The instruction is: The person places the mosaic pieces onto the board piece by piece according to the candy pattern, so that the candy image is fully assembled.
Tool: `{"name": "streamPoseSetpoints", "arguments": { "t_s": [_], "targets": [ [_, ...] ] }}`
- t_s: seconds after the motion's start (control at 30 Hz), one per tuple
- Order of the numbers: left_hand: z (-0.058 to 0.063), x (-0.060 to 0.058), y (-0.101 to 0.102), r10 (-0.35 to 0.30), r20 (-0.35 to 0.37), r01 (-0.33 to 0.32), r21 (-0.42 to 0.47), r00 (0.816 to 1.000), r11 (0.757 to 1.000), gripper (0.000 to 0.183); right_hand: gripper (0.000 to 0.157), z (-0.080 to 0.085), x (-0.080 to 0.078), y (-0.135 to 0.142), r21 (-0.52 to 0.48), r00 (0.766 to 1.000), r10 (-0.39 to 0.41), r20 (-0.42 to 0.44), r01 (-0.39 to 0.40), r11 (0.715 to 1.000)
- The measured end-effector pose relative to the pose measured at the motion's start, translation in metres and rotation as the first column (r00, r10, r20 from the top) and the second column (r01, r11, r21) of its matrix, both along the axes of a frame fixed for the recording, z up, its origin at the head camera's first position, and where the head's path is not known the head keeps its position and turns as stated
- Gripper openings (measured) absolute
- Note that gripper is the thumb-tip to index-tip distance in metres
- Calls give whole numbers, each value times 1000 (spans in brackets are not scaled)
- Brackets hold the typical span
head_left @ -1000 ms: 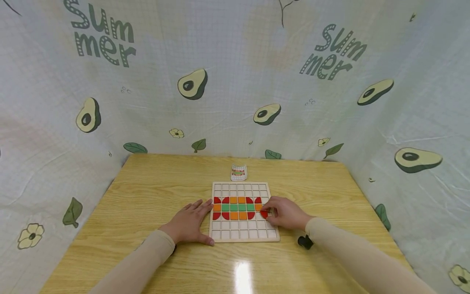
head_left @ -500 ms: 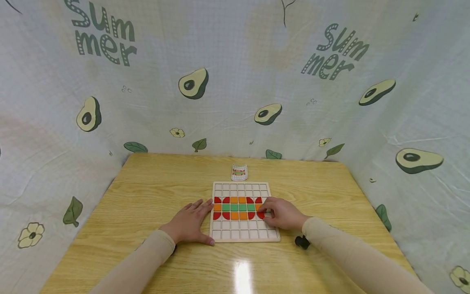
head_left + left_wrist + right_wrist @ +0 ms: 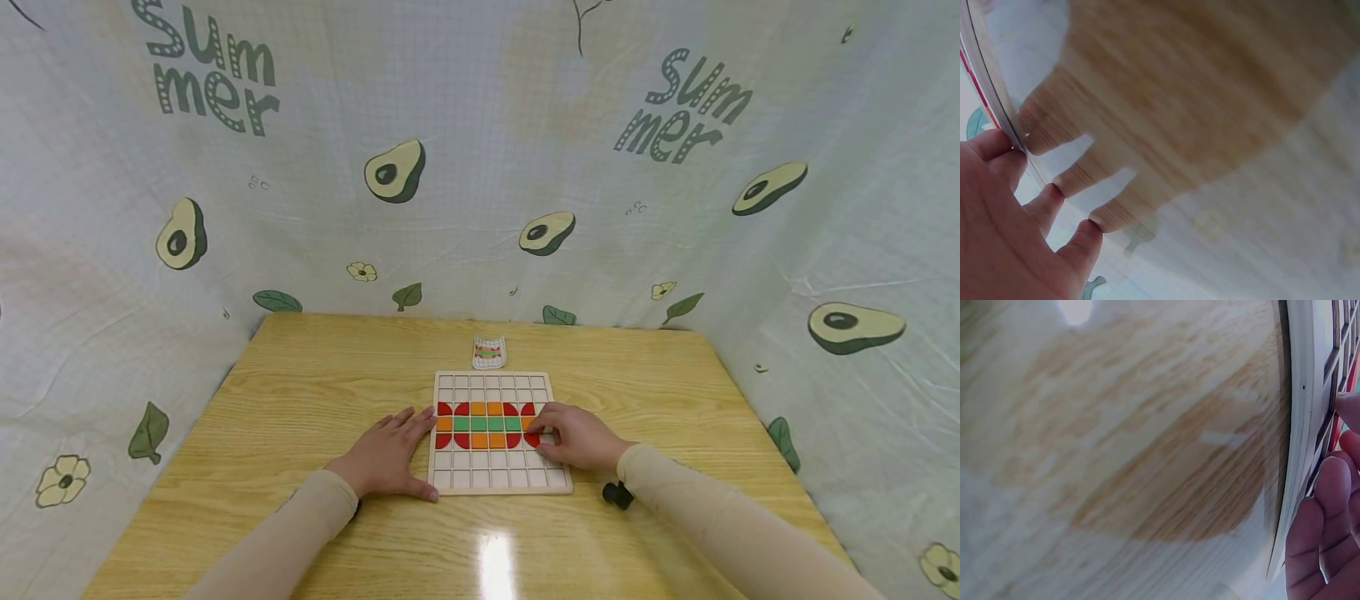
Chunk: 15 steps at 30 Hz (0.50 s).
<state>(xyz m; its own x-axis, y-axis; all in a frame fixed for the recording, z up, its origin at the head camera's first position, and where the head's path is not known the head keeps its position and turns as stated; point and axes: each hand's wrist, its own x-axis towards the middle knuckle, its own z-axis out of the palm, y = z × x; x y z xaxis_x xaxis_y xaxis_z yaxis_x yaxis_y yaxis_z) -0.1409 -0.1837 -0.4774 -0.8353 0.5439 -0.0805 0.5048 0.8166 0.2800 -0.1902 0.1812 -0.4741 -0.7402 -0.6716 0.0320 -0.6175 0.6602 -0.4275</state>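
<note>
A wooden grid board (image 3: pixel 498 478) lies on the table, with a band of red, orange and green tiles across its middle rows. My left hand (image 3: pixel 386 457) rests flat on the table, fingers spread, with fingertips and thumb at the board's left edge. In the left wrist view the fingertips (image 3: pixel 1099 229) touch the glossy tabletop. My right hand (image 3: pixel 583 437) is over the right side of the board, its thumb and index finger pinching a red rounded tile (image 3: pixel 532 439) at a cell below an orange one. The fingers partly hide that tile and the cells beside it.
A small pattern card (image 3: pixel 489 352) showing a similar coloured band lies just behind the board. A small black object (image 3: pixel 617 495) shows by the right wrist. Printed cloth (image 3: pixel 465 250) hangs around the back and sides of the wooden table (image 3: pixel 300 375).
My right hand has moved slightly left with the red tile, bringing it down into line with the bottom row of the band. The left hand has stayed at the board's edge.
</note>
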Motion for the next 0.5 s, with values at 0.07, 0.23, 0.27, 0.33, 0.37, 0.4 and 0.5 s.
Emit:
{"name": "streamPoseSetpoints", "arguments": {
  "t_s": [0.07, 0.23, 0.27, 0.33, 0.37, 0.4, 0.5],
  "targets": [
    [1, 0, 1, 6, 7, -5, -15, 1000, 1000, 117, 22, 0, 0, 0, 2, 1000, 2, -4, -2, 1000],
    [-2, -2, 0, 17, 11, -16, -29, 1000, 999, 119, 22, -1, 0, 0, 7, 1000, 3, -10, -3, 1000],
    [-4, -2, 0, 18, 6, -18, -26, 1000, 1000, 120, 22, -1, 0, 0, 6, 1000, 3, -9, -3, 1000],
    [-8, -3, -1, 20, 0, -20, -19, 1000, 1000, 122, 23, -1, 0, 0, 8, 1000, 1, -9, -1, 1000],
    [-9, -4, -1, 22, -2, -22, -15, 1000, 1000, 122, 23, -1, 0, 0, 9, 1000, 1, -9, -1, 1000],
    [-10, -4, -1, 23, -5, -23, -10, 1000, 1000, 122, 23, -1, 0, 0, 10, 1000, 1, -11, -1, 1000],
    [-10, -4, -1, 26, 5, -26, -3, 1000, 1000, 122, 23, -1, 0, 0, 13, 1000, -3, -10, 3, 1000]
  ]
}}
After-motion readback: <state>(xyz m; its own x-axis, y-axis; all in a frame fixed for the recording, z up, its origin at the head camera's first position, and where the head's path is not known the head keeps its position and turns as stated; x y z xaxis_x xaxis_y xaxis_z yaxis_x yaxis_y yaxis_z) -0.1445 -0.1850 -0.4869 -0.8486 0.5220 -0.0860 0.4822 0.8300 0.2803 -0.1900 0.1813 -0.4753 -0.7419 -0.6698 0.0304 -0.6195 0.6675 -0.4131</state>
